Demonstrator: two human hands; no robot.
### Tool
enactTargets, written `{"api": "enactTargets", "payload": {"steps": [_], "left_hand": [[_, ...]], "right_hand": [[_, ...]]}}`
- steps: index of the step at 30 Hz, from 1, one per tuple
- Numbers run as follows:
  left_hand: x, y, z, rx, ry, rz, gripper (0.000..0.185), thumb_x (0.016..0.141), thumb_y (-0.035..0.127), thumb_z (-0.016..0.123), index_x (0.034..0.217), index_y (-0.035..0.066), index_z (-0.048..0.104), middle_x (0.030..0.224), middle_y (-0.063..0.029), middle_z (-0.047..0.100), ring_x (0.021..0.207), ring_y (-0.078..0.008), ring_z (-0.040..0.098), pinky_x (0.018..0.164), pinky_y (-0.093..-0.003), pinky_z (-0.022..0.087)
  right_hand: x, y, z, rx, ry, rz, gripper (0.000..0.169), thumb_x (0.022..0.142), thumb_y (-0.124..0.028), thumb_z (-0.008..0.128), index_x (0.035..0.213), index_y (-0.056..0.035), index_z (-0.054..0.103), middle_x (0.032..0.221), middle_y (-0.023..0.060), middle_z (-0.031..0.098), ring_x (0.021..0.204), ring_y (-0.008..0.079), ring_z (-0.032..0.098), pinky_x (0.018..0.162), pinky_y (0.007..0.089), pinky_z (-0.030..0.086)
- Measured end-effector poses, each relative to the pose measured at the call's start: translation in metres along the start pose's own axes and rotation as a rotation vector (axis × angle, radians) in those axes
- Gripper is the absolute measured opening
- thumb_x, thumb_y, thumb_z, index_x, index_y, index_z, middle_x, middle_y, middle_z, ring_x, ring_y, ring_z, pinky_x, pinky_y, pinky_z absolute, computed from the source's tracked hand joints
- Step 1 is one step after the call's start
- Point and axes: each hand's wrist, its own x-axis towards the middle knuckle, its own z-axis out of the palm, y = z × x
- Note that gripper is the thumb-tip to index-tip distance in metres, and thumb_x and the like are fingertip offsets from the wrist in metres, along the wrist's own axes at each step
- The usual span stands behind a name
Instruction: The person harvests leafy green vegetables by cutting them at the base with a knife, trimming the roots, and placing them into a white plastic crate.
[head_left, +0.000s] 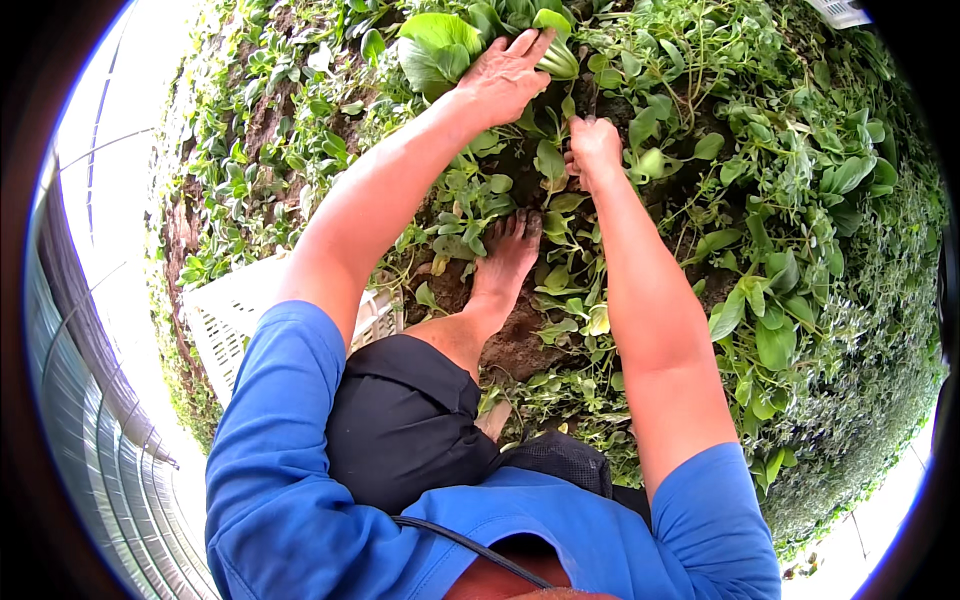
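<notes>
At the top of the head view, my left hand (508, 79) lies over a head of bok choy, its fingers spread across the plant and gripping it. Broad green leaves (439, 51) fan out left of the wrist, and pale stems (559, 60) show beyond the fingertips. Lower and to the right, my right hand (596, 146) is closed in a fist close to the soil. A thin dark tool (594, 94), seemingly a knife, projects from it toward the plant's base; its handle is hidden in the fist.
My bare foot (510, 251) stands on soil among low weeds. A white slatted plastic crate (225, 322) is at my left side. Part of another pale crate (838, 11) shows at the top right. Larger leafy plants (776, 330) grow on the right. Ribbed plastic sheeting (112, 450) curves along the left.
</notes>
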Motion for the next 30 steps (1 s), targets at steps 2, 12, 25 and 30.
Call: {"api": "enactTargets", "payload": {"steps": [2,12,25,30], "left_hand": [[-0.002,-0.001,0.002,-0.02,0.003,-0.004,0.031,0.075,0.003,0.067,0.104,0.012,0.075,0.169,-0.0189,0.027,0.151,-0.0339,0.032,0.115,-0.0447,0.039],[-0.009,-0.004,0.015,-0.019,0.182,-0.046,0.028,0.077,0.003,0.066,0.103,0.012,0.075,0.164,-0.0162,0.036,0.151,-0.037,0.032,0.117,-0.047,0.038],[-0.012,-0.007,0.018,0.038,0.205,0.007,0.02,0.081,0.009,0.068,0.101,0.009,0.073,0.154,-0.0078,0.049,0.131,-0.029,0.049,0.101,-0.0429,0.046],[-0.008,-0.008,0.024,0.118,0.263,0.026,0.015,0.083,0.011,0.064,0.096,0.01,0.072,0.154,-0.0054,0.049,0.124,-0.0266,0.053,0.097,-0.0406,0.047]], "right_hand": [[0.007,-0.001,0.004,0.054,-0.041,0.03,0.033,0.092,-0.028,0.064,0.09,0.0051,0.061,0.073,0.0146,0.064,0.056,0.0269,0.064,0.051,0.042,0.052],[0.011,0.005,0.021,0.369,-0.092,0.017,0.033,0.092,-0.025,0.066,0.085,0.0049,0.054,0.069,0.0135,0.056,0.049,0.0257,0.054,0.043,0.0396,0.043],[0.039,-0.006,0.045,0.058,-0.064,0.119,0.034,0.096,-0.019,0.06,0.076,0.0083,0.056,0.061,0.0176,0.061,0.044,0.0313,0.06,0.042,0.043,0.047],[0.035,0.003,0.031,0.14,-0.128,0.163,0.025,0.096,-0.016,0.058,0.084,0.0058,0.059,0.07,0.0147,0.06,0.049,0.0258,0.057,0.042,0.0436,0.046]]}}
